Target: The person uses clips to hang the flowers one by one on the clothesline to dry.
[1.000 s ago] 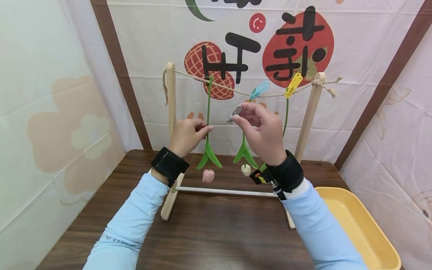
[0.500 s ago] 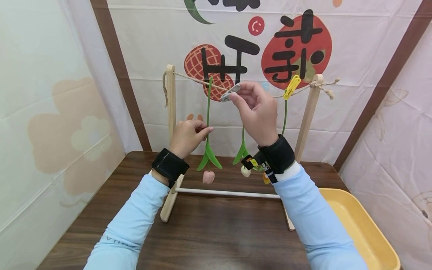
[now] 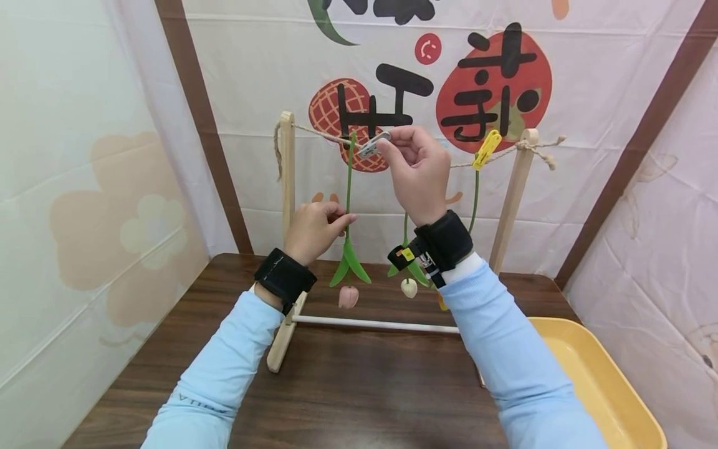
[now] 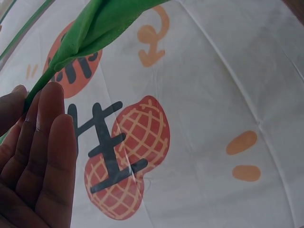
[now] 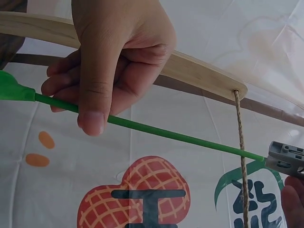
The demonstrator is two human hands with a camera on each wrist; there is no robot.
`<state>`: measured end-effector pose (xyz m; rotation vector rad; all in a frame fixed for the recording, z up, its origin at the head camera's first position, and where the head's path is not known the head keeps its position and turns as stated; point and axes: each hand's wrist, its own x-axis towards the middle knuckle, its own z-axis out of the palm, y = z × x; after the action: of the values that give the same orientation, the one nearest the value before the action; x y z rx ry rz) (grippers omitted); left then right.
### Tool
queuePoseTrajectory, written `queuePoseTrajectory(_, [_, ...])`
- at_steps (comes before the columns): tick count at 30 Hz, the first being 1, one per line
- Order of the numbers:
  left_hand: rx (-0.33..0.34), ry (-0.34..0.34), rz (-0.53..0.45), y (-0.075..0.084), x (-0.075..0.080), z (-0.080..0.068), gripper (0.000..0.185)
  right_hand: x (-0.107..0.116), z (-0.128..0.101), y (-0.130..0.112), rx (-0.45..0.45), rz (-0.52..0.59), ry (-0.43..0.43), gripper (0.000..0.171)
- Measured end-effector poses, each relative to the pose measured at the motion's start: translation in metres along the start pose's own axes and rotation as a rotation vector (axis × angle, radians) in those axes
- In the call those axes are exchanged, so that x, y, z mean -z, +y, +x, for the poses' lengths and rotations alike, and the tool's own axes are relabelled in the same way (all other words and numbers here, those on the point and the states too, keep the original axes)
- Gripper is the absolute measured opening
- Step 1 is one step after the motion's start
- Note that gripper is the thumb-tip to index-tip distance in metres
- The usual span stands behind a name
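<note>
My left hand (image 3: 313,232) pinches the green stem (image 3: 349,181) of an upside-down pink artificial tulip (image 3: 348,297) between thumb and fingers. The stem's top end overlaps a twine line (image 3: 322,133). Up to the right, my right hand (image 3: 419,171) pinches a grey clothespin (image 3: 373,144) between thumb and index finger. In the right wrist view the clothespin's nose (image 5: 274,159) is right at the stem's tip, just past the twine (image 5: 241,123). The left wrist view shows thumb and fingertips (image 4: 51,95) on the stem below green leaves (image 4: 97,31).
A white tulip (image 3: 409,288) hangs behind my right arm, its top hidden. A yellow clothespin (image 3: 487,149) holds another stem (image 3: 475,199) on the line. Wooden posts (image 3: 288,181) and a white rod (image 3: 376,323) form the rack. A yellow tray (image 3: 645,415) sits at right.
My right hand has moved up and left with the grey clothespin, bringing it to the stem's top, and now covers the blue clothespin. The left hand has stayed on the stem.
</note>
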<state>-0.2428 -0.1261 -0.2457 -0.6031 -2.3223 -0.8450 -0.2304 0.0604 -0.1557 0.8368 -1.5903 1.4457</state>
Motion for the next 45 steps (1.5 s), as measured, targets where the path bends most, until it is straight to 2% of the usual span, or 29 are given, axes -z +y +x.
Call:
queuePoseTrajectory(5, [0.006, -0.002, 0.002, 0.001, 0.0, 0.0, 0.021, -0.005, 0.003, -0.003, -0.115, -0.001, 0.034, 0.016])
queuePoseTrajectory(9, [0.024, -0.012, 0.0, 0.002, 0.001, 0.0, 0.022, -0.008, 0.007, -0.003, -0.162, -0.004, 0.069, 0.015])
queuePoseTrajectory(16, [0.033, -0.019, -0.006, 0.003, 0.001, 0.0, 0.021, -0.012, 0.011, 0.001, -0.167, -0.039, 0.093, 0.015])
queuePoseTrajectory(21, [0.034, -0.025, -0.012, 0.003, 0.001, 0.001, 0.021, -0.014, 0.013, 0.005, -0.168, -0.054, 0.085, 0.016])
queuePoseTrajectory(28, [0.033, -0.032, -0.012, 0.003, 0.0, 0.001, 0.022, -0.018, 0.016, 0.008, -0.221, -0.043, 0.067, 0.016])
queuePoseTrajectory(35, [0.015, -0.017, -0.02, 0.002, 0.0, 0.001, 0.021, -0.021, 0.019, 0.011, -0.216, -0.078, 0.06, 0.017])
queuePoseTrajectory(45, [0.026, -0.03, -0.021, 0.002, 0.001, 0.0, 0.022, -0.022, 0.019, 0.009, -0.252, -0.103, 0.002, 0.016])
